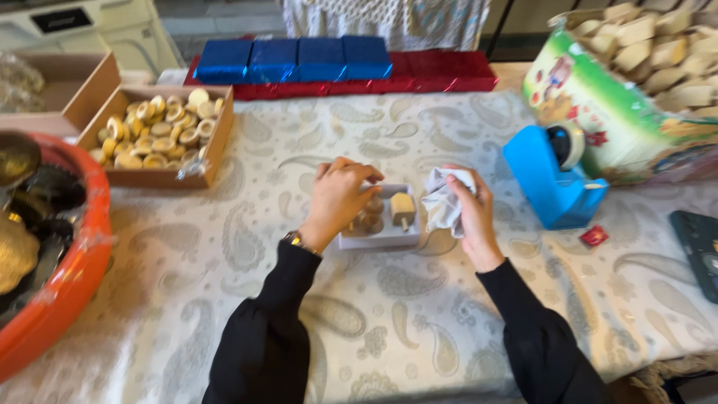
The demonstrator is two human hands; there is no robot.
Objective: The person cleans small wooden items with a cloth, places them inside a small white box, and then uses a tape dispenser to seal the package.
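Paisley-clothed surface (419, 314) carrying it all — left hand (338, 198) reaching into small white box (378, 238), fingers curled over gold pieces inside, wooden block (402, 209) already standing in it. Right hand (470, 213) clutching crumpled white cloth (444, 202), fingers closed around it. Seemingly part-filled, more pieces waiting in cardboard tray (161, 178) — blue tape dispenser (552, 187) resting nearby.

Grey paisley tablecloth (419, 314), blue tape dispenser (546, 183), orange tub (71, 284) — blue boxes (295, 60) on red ones (449, 71).
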